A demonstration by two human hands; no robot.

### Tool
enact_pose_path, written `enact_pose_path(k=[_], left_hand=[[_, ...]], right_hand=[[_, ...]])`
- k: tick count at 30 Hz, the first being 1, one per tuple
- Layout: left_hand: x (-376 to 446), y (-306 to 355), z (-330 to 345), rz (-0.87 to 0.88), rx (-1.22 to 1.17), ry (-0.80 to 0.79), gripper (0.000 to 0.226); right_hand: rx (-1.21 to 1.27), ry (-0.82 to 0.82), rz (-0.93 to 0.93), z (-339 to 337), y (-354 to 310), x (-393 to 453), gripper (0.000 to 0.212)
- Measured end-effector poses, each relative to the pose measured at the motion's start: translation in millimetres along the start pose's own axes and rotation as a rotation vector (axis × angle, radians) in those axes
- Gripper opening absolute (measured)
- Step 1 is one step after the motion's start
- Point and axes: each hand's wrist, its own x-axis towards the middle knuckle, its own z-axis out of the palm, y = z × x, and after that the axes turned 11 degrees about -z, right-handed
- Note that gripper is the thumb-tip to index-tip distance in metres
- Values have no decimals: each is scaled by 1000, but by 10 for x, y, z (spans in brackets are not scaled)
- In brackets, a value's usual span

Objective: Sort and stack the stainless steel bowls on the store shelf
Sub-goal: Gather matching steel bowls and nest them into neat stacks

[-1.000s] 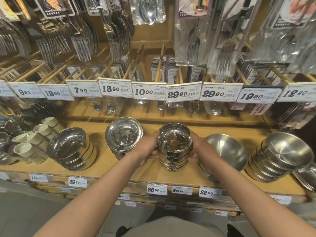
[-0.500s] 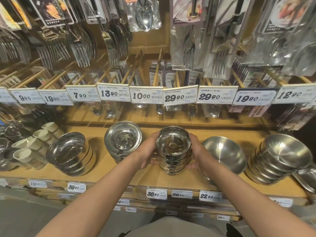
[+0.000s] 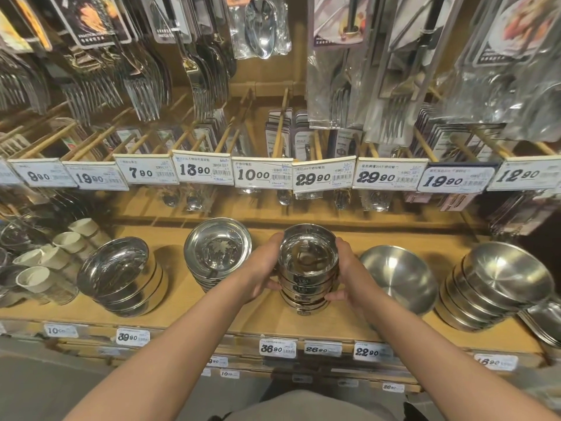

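A stack of small shiny steel bowls [image 3: 307, 268] stands on the wooden shelf [image 3: 176, 311] at the centre. My left hand [image 3: 261, 268] grips its left side and my right hand [image 3: 349, 275] grips its right side, fingers curled round the stack. To the left stands a stack of wide-rimmed steel bowls [image 3: 217, 253], and further left a tilted stack of larger bowls [image 3: 121, 275]. A matte steel bowl [image 3: 400, 278] leans just right of my right hand. A tilted stack of matte bowls [image 3: 498, 284] fills the right end.
White cups [image 3: 45, 262] and glassware sit at the shelf's left end. Price tags [image 3: 264, 174] run on a rail above, with packaged forks and spoons [image 3: 145, 86] hanging overhead. More steel dishes [image 3: 543, 323] show at the far right edge. Lower shelves with tags lie below.
Both hands keep their hold on the small bowl stack. The view has tilted slightly, so the shelf sits lower in the frame; the stack has hardly moved.
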Motion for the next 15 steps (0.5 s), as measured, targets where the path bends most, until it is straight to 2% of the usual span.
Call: enact_pose_path(k=[10, 15], left_hand=[[-21, -27, -11, -44, -9, -11, 54], [-49, -29, 2, -78, -62, -39, 58]], right_hand=[[17, -18, 4, 4, 14, -65, 39], [4, -27, 48, -1, -23, -62, 47]])
